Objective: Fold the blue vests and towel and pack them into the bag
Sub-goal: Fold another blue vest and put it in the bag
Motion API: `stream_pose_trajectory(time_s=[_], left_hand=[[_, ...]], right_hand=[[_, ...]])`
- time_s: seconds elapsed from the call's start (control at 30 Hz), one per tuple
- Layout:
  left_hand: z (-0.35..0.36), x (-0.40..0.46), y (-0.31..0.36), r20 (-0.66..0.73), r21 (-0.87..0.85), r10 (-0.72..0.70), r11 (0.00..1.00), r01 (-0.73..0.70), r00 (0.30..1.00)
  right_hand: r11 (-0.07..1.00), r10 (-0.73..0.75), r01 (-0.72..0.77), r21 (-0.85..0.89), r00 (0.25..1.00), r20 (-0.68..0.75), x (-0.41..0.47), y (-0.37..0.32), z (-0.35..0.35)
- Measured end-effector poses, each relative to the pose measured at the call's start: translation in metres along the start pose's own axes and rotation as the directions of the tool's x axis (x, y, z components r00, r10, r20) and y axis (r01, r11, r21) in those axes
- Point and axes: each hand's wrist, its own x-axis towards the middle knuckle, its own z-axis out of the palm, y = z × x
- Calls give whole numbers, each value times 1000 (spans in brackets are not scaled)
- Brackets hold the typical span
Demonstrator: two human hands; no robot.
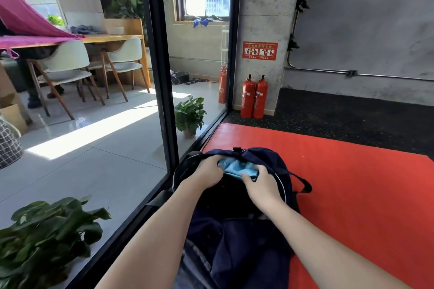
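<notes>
I have both arms stretched forward and down over the dark blue bag (265, 159), which lies on the red mat (352, 171) at its left edge, just beside the glass partition (199, 54). My left hand (207, 172) is turned palm down, fingers curled over the light blue cloth (239, 168) at the bag's open mouth. My right hand (259, 184) grips the same cloth from the other side, thumb and fingers bent round its fold. The cloth sits partly inside the opening; I cannot tell whether it is a vest or the towel. I count one bag, one piece of blue cloth showing, and two hands on it. At the mat's far left corner stand two red fire extinguishers (254, 97) against a concrete pillar.
</notes>
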Motion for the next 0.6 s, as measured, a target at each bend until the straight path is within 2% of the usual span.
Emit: stream_pose_trajectory(time_s=[0.1, 0.23, 0.4, 0.5, 0.6], left_hand=[[-1, 9, 2, -59, -8, 62, 998, -62, 996], [-5, 22, 5, -131, -137, 80, 986, -98, 988], [6, 26, -6, 49, -46, -4, 999, 6, 999], [-3, 26, -1, 18, -38, 44, 998, -43, 999], [-20, 21, -7, -6, 49, 77, 996, -77, 997]], right_hand=[[993, -89, 89, -72, 996, -6, 3, -1, 0], [979, -185, 177, -100, 980, -76, 7, -13, -7], [972, -202, 195, -135, 978, -47, 8, -20, -15], [965, -206, 204, -164, 979, 4, 9, -18, -17], [955, -167, 177, -237, 984, 64, 10, -19, -22]])
